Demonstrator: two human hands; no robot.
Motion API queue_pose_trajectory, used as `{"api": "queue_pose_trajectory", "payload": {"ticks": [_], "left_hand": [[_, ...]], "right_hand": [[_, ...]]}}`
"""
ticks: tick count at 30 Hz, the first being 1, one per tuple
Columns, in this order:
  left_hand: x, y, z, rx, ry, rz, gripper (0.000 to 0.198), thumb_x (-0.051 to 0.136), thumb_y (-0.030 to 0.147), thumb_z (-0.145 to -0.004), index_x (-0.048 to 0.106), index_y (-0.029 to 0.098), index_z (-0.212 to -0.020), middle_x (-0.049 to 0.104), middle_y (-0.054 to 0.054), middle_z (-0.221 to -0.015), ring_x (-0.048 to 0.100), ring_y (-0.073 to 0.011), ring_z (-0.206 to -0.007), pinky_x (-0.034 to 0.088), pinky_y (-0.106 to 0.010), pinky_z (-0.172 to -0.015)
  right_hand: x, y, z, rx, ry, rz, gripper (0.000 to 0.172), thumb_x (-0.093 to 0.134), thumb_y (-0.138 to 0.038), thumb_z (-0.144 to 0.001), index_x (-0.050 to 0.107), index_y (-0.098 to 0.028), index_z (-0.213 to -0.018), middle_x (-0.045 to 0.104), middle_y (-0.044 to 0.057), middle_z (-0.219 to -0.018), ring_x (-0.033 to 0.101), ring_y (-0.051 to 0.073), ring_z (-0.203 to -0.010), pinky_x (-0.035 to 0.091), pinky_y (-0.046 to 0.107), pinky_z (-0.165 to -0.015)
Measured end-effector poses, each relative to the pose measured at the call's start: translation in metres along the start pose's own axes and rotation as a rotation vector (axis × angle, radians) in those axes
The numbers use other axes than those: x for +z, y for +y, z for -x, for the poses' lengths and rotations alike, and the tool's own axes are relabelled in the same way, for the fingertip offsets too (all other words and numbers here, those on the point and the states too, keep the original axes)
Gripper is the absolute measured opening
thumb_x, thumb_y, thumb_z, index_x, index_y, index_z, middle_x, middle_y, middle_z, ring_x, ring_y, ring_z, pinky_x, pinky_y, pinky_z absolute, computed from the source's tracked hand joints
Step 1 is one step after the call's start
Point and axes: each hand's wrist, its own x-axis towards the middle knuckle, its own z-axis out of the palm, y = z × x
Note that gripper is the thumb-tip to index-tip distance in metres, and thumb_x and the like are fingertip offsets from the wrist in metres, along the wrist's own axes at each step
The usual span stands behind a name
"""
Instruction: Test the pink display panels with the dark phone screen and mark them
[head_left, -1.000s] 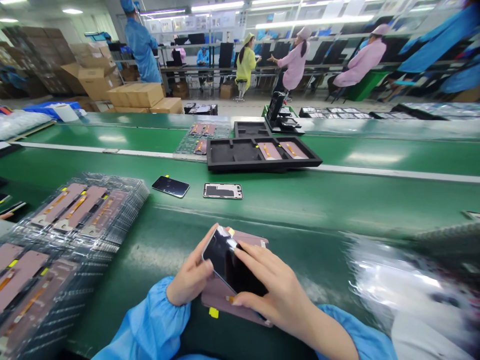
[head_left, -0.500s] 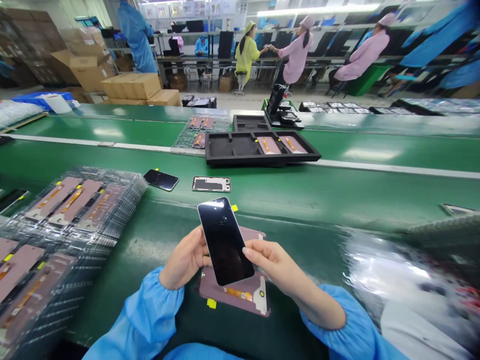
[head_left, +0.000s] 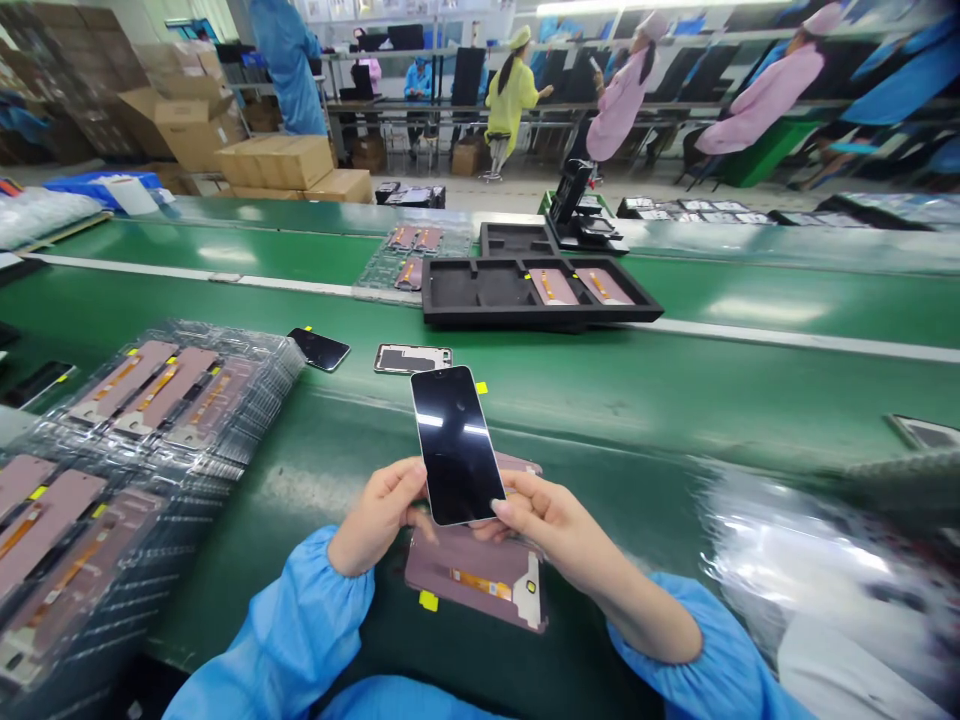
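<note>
A phone screen [head_left: 459, 450] with a glossy black face and a yellow tab at its upper right is held up between both hands. My left hand [head_left: 386, 512] pinches its lower left edge between thumb and fingers. At the lower right corner my right hand [head_left: 547, 525] grips it, thumb on the front and fingers behind. Beneath it, pinkish display panels [head_left: 480, 575] lie on the green bench, back side up, with an orange flex cable and a yellow tab showing. The held screen and my hands cover part of them.
Stacked clear plastic trays [head_left: 187, 400] of pink panels stand at left. A black phone screen [head_left: 320, 348] and a phone frame [head_left: 413, 358] lie ahead. Farther back sits a black foam tray [head_left: 480, 292] holding two panels. Clear plastic packaging [head_left: 795, 560] is at right. Co-workers sit beyond.
The screen has moved slightly up and now stands straighter, with lamp reflections across its face. Both hands still hold it. The view has shifted a little.
</note>
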Motion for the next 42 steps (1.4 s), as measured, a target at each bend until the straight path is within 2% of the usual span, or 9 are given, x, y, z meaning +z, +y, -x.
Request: {"api": "queue_pose_trajectory", "payload": {"ticks": [6,15,19,22,25,29,32,36,42], "left_hand": [[0.001,-0.005,0.001,-0.030,0.019,-0.402,0.043,0.072,0.050,-0.075,0.055,0.015,-0.059,0.055,0.002,-0.054,0.049,-0.0073,-0.043,0.039,-0.019,-0.044],[0.006,-0.010,-0.020,-0.062,-0.064,-0.497,0.046,0.054,0.055,-0.085,0.062,0.014,-0.066,0.064,-0.004,-0.062,0.057,-0.0127,-0.048,0.048,-0.024,-0.047],[-0.032,0.021,-0.072,0.112,-0.018,-1.133,0.037,0.049,0.043,-0.090,0.069,0.015,-0.106,0.072,-0.010,-0.098,0.067,-0.0222,-0.089,0.054,-0.033,-0.082],[-0.077,0.054,-0.121,0.139,0.203,-1.349,0.059,0.062,0.025,-0.080,0.049,0.016,-0.137,0.050,-0.018,-0.140,0.040,-0.0361,-0.133,0.033,-0.054,-0.108],[-0.115,0.077,-0.163,0.058,0.417,-1.504,0.071,0.065,0.015,-0.073,0.044,0.015,-0.141,0.034,-0.024,-0.151,0.010,-0.0487,-0.142,0.010,-0.078,-0.101],[-0.147,0.088,-0.190,-0.030,0.526,-1.597,0.059,0.063,0.017,-0.080,0.048,0.015,-0.137,0.048,-0.025,-0.140,0.021,-0.0457,-0.141,0.001,-0.078,-0.102],[-0.162,0.088,-0.194,-0.057,0.535,-1.607,0.053,0.062,0.030,-0.086,0.049,0.016,-0.135,0.053,-0.017,-0.135,0.036,-0.0389,-0.134,0.013,-0.071,-0.108],[-0.175,0.087,-0.184,0.016,0.485,-1.541,0.073,0.074,0.033,-0.072,0.047,0.015,-0.137,0.049,-0.018,-0.135,0.043,-0.0386,-0.128,0.033,-0.058,-0.106],[-0.172,0.073,-0.137,0.348,0.550,-1.317,0.079,0.069,0.046,-0.072,0.044,0.011,-0.138,0.048,-0.019,-0.133,0.042,-0.0345,-0.130,0.033,-0.046,-0.111]], "right_hand": [[-0.004,0.002,-0.001,-0.029,0.074,-0.021,0.049,0.064,-0.048,-0.087,0.058,-0.014,-0.122,0.076,0.009,-0.083,0.074,0.023,-0.081,0.059,0.041,-0.079],[-0.004,-0.004,-0.010,0.019,0.169,-0.053,0.051,0.065,-0.053,-0.083,0.054,-0.017,-0.117,0.075,0.008,-0.084,0.074,0.022,-0.084,0.058,0.029,-0.066],[-0.048,-0.008,-0.027,0.101,0.391,0.100,0.043,0.059,-0.050,-0.080,0.057,-0.015,-0.106,0.074,0.009,-0.078,0.074,0.021,-0.073,0.057,0.028,-0.063],[-0.103,-0.014,-0.044,0.160,0.507,0.252,0.032,0.054,-0.041,-0.081,0.059,-0.013,-0.097,0.071,0.010,-0.072,0.072,0.020,-0.065,0.056,0.028,-0.058],[-0.154,-0.022,-0.058,0.178,0.619,0.453,0.031,0.051,-0.034,-0.083,0.062,-0.009,-0.098,0.068,0.011,-0.068,0.069,0.021,-0.061,0.055,0.031,-0.057],[-0.187,-0.028,-0.062,0.132,0.799,0.783,0.040,0.053,-0.029,-0.083,0.058,-0.005,-0.116,0.070,0.020,-0.091,0.069,0.031,-0.085,0.054,0.048,-0.075],[-0.170,-0.017,-0.054,-0.005,0.777,1.007,0.039,0.051,-0.025,-0.086,0.057,-0.007,-0.120,0.064,0.025,-0.115,0.060,0.036,-0.109,0.044,0.058,-0.094],[-0.102,0.013,-0.036,-0.262,0.412,1.176,0.029,0.050,-0.027,-0.091,0.063,-0.018,-0.115,0.066,0.013,-0.120,0.059,0.026,-0.114,0.044,0.044,-0.101],[-0.028,0.048,-0.023,-0.765,0.034,1.621,0.036,0.060,-0.030,-0.091,0.059,-0.010,-0.120,0.067,0.017,-0.111,0.064,0.029,-0.101,0.055,0.043,-0.082]]}}
